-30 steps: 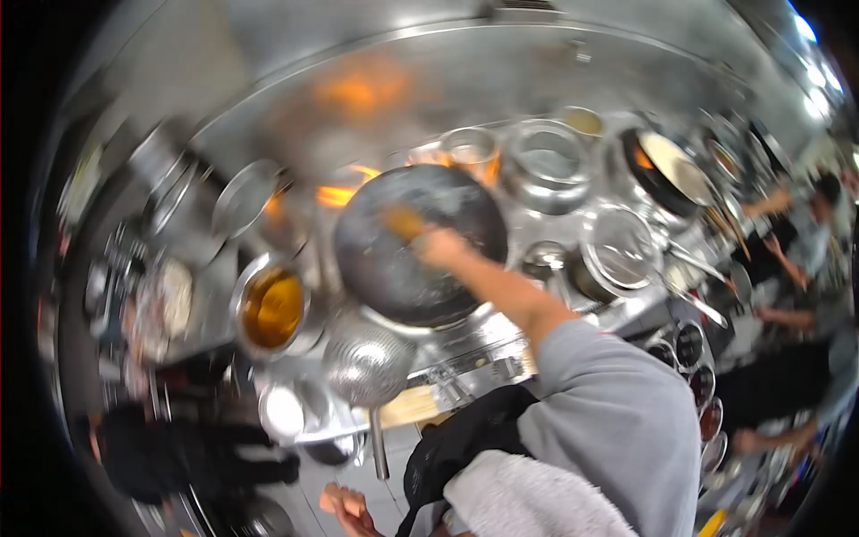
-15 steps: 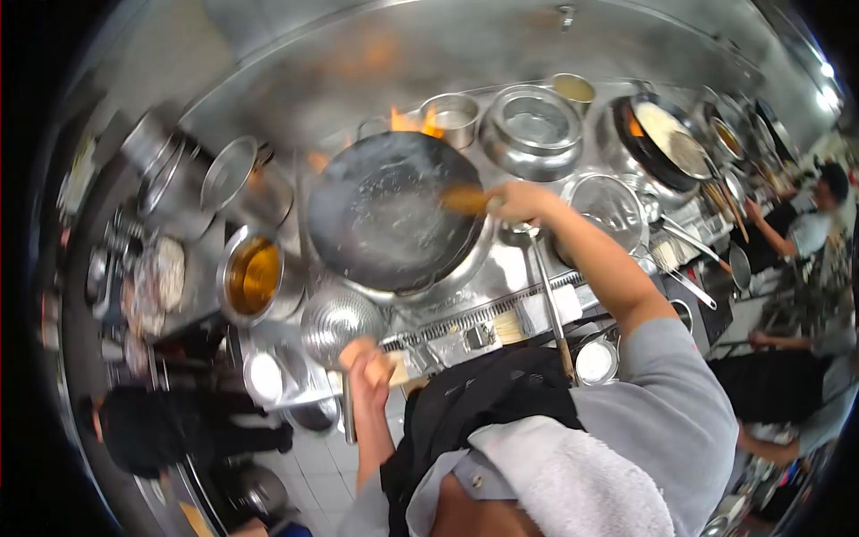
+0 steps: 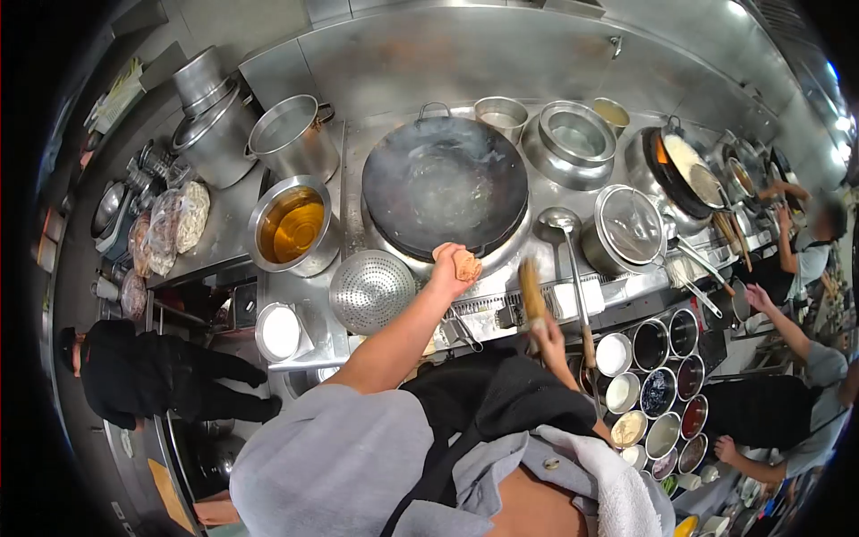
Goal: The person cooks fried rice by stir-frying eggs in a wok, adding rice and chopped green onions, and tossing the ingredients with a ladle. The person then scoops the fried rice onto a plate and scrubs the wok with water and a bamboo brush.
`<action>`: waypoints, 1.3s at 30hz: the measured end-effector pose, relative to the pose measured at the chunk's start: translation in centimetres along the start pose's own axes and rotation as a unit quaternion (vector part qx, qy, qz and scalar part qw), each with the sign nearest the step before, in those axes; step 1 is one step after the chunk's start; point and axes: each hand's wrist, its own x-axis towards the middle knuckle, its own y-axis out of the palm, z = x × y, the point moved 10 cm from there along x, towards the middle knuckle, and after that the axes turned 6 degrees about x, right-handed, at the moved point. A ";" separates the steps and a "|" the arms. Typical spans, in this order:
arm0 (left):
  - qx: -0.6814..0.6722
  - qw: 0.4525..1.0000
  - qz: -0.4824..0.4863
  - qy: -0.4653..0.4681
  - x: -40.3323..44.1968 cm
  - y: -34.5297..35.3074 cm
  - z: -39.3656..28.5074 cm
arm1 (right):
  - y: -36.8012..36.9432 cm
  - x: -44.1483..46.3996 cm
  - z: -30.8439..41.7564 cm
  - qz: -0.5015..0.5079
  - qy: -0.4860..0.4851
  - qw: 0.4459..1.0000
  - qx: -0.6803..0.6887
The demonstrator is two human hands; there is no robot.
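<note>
My left hand [image 3: 447, 265] is closed around a folded orange-tan cloth [image 3: 466, 266] at the near rim of a large black wok [image 3: 445, 183]. A little liquid and steam show in the wok, which sits on its burner ring. My right hand [image 3: 549, 344] grips a bamboo wok brush [image 3: 531, 291], bristles pointing away from me, low over the counter's front edge. Beside it lies a long-handled ladle [image 3: 562, 220], its bowl on the steel counter. A perforated strainer [image 3: 372, 291] rests left of my left forearm.
An oil pot [image 3: 296, 228] stands at left, a lidded steel pot [image 3: 624, 230] at right. Several sauce and seasoning tins [image 3: 659, 391] crowd the right side. A person in black [image 3: 161, 380] bends at far left; co-workers [image 3: 810, 385] stand at far right.
My left hand has moved with the cloth from beside the strainer to the wok's near rim. My right hand has pulled the brush out of the wok toward me. Flames behind the wok are gone.
</note>
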 end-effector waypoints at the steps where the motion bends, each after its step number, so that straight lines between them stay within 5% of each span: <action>1: 0.012 0.999 0.025 0.039 1.1 0.3 -0.6 | 0.1 -1.2 -1.1 -0.020 0.016 0.999 0.041; 4: 0.037 0.999 0.020 0.032 0.6 0.0 -0.9 | 1.7 -3.2 -1.3 -0.051 0.106 0.984 0.135; 6: 0.036 0.997 0.062 0.001 2.0 -1.3 -1.0 | 1.1 -3.2 0.4 -0.080 -0.099 0.992 0.025; 7: 0.042 0.997 0.065 -0.002 1.2 -1.5 -1.5 | 1.0 -3.8 0.6 -0.083 -0.114 0.990 -0.007; 8: 0.045 0.997 0.066 -0.002 0.1 -1.5 -1.8 | 0.6 -4.8 1.4 -0.092 -0.116 0.989 -0.007; 10: 0.039 0.996 0.051 0.056 -2.1 -1.8 -4.0 | 1.8 -7.1 -0.1 -0.056 0.103 0.988 0.103; 16: 0.085 0.992 0.089 -0.002 -5.6 -3.2 -4.6 | 0.2 -10.0 0.4 -0.044 0.005 0.976 0.213; 20: 0.147 0.986 0.045 0.059 -4.9 -4.8 -3.2 | -2.1 -9.3 4.1 -0.060 -0.036 0.965 0.253; 28: 0.187 0.978 -0.016 0.095 -10.3 -4.4 -3.7 | -4.8 -6.2 7.8 0.063 -0.011 0.967 0.247; 39: 0.280 0.918 -0.136 0.247 -15.8 2.5 -5.1 | 2.4 -0.8 18.0 0.331 0.051 0.932 0.140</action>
